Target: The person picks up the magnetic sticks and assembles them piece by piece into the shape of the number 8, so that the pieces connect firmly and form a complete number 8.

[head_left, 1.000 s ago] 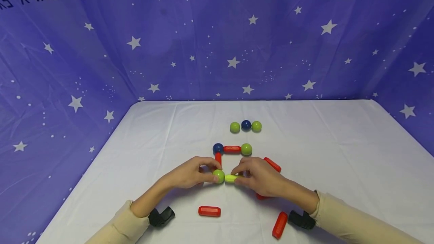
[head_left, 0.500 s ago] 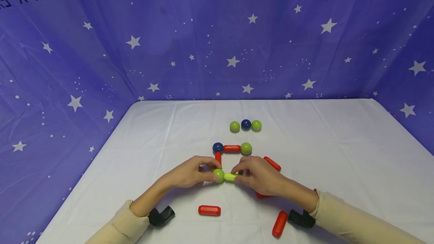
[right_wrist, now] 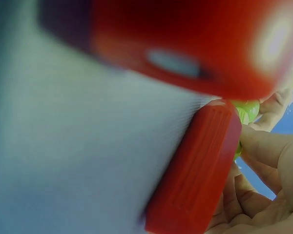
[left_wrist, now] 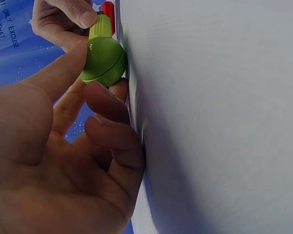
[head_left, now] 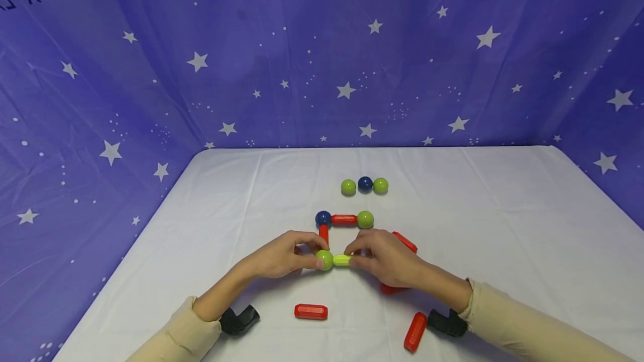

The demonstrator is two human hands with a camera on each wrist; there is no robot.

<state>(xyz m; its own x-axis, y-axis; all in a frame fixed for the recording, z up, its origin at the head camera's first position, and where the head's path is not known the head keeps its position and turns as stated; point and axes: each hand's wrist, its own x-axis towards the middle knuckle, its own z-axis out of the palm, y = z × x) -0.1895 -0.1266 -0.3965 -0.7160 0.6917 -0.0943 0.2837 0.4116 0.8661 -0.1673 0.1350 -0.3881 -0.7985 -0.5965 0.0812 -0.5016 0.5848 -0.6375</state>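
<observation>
In the head view my left hand [head_left: 287, 256] pinches a green ball [head_left: 324, 260] at the near left corner of a small ball-and-rod shape. From the right, my right hand [head_left: 384, 258] pinches a yellow-green rod [head_left: 342, 260], its left end against that ball; the hand hides its other end. The left wrist view shows the ball [left_wrist: 106, 61] and rod [left_wrist: 101, 27] joined in line. A red rod [head_left: 323, 234] runs back from the ball to a blue ball [head_left: 323, 219]. Another red rod [head_left: 344, 220] links the blue ball to a second green ball [head_left: 365, 219].
Farther back, two green balls flank a dark blue ball [head_left: 365, 184] in a row. Loose red rods lie behind the right hand [head_left: 406, 242], partly under it [head_left: 392, 289], nearer the front [head_left: 311, 312], and near the right sleeve [head_left: 415, 332]. A purple star-printed cloth [head_left: 282, 71] hangs behind the table.
The yellow-green rod has come against the green ball, closing the slight gap seen earlier. The right hand has shifted up very slightly; the left hand keeps its hold on the ball.
</observation>
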